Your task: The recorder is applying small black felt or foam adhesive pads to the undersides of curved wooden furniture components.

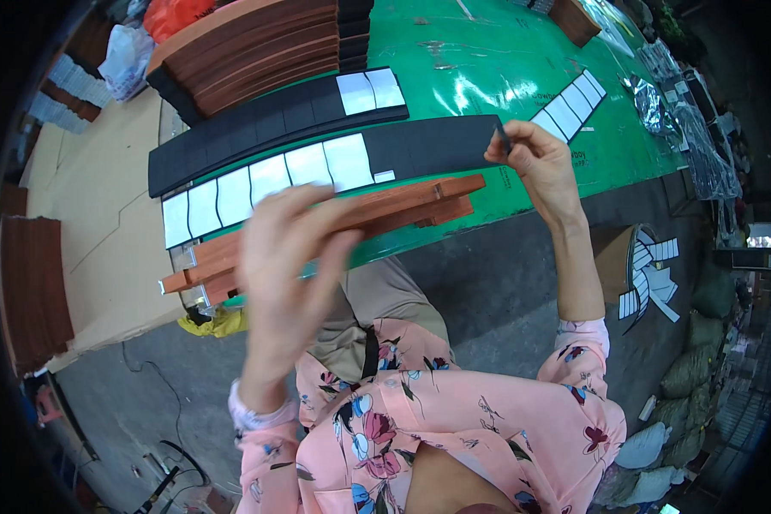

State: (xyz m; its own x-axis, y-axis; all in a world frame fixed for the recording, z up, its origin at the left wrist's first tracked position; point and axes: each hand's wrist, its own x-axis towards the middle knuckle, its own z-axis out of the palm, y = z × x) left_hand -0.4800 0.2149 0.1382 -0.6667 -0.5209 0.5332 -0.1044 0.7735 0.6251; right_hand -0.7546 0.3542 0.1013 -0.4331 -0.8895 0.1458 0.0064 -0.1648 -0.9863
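Observation:
My right hand (pixel 535 158) pinches a small black strip (pixel 502 137) between thumb and fingers. It is at the right end of a long black foam sheet (pixel 437 147), whose left part carries white backing-paper pieces (pixel 268 178). Blurred by motion, my left hand (pixel 287 257) is above the reddish-brown wooden pieces (pixel 394 204) along the table's near edge. Its fingers look apart, with nothing seen in them. Behind lies another black foam sheet (pixel 257 127) with white pieces at its right end. A small white scrap (pixel 385 176) lies on the nearer sheet.
Stacked brown boards (pixel 257 56) stand at the back left of the green-covered table (pixel 471 60). A white-faced strip (pixel 570 104) lies beyond my right hand. Cardboard (pixel 103 206) covers the left side. On the floor at right, a box (pixel 617 257) holds white-and-black scraps.

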